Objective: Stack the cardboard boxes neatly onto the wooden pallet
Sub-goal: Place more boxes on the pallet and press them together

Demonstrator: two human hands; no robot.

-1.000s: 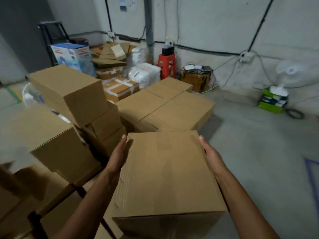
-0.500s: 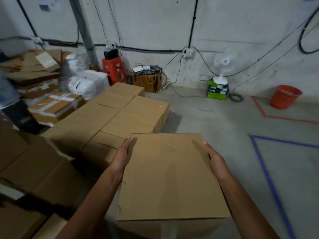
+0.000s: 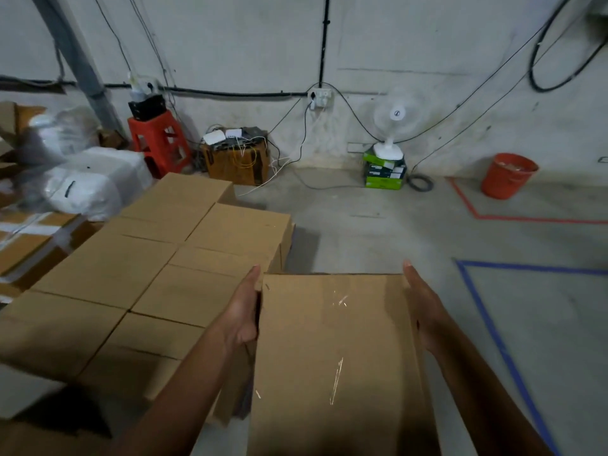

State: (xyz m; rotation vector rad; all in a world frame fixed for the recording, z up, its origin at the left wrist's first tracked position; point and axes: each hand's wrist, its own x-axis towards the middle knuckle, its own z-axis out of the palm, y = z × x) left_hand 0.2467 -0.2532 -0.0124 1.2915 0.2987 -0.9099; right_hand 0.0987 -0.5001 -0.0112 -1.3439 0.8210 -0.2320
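We carry a box (image 3: 335, 357) between our left hand (image 3: 241, 312) and right hand (image 3: 426, 311). Our fingers (image 3: 251, 279) are straight, pressed flat on its sides. It is just right of the stacked boxes (image 3: 148, 268).

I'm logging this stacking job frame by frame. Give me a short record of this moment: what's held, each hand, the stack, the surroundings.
held box: plain cardboard, carried in front of the person
left hand: flat against the box's left side
right hand: flat against the box's right side
stacked boxes: packed side by side, left of the held box
pallet: not visible
floor marks: blue tape on the right, red tape beyond it
by the wall: orange bucket, fan, red stool
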